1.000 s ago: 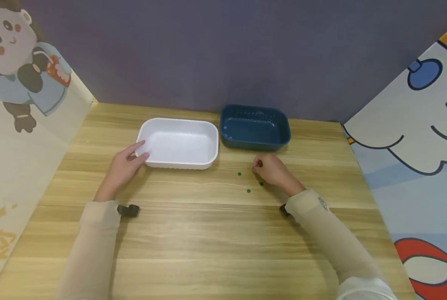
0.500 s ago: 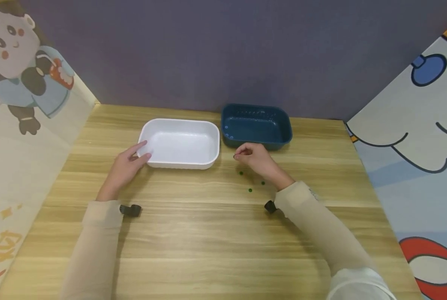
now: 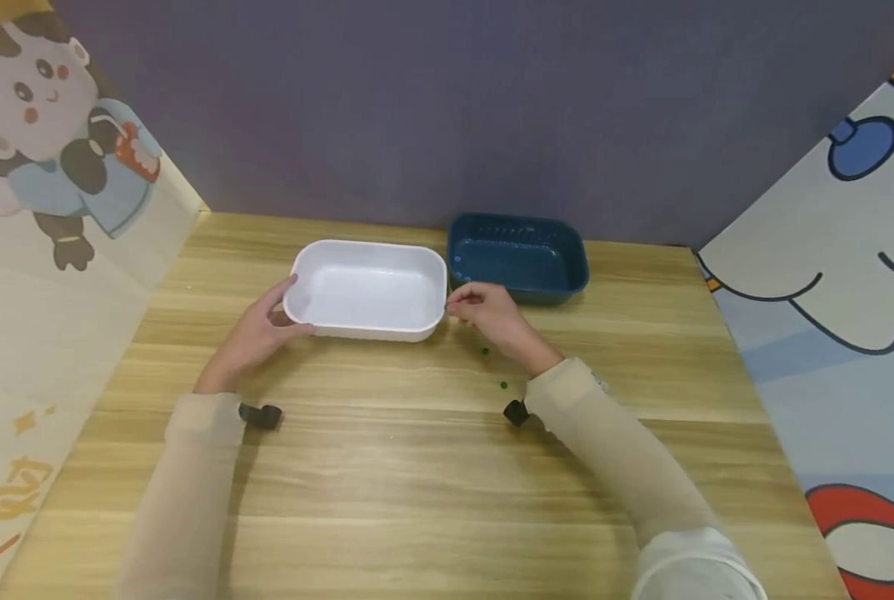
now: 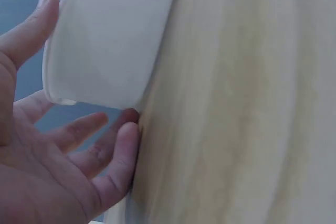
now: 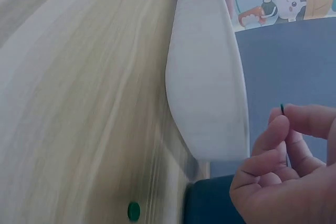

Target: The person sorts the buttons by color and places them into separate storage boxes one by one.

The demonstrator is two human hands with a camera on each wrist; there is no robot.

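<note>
1. Two open-topped containers stood side by side on the wood-grain counter, in front of a plain grey-purple wall.
2. One was a white container, a rectangle with rounded corners, on the left; its smooth, pale floor lay in plain sight.
3. The other, a dark teal container, sat just to its right. A few pale-blue spots showed inside its left end, too small to tell whether they were loose pieces or marks.
4. Two hands were at work. The left hand grasped the left end of the white container between thumb and fingers.
5. The right hand pinched one small green piece between thumb and fingertip, beside the white container's right end and in front of the teal one.
6. Two small green discs were visible on the counter, near the right forearm.
7. Two beige sleeves covered the arms, with one small black device at each wrist.
</note>
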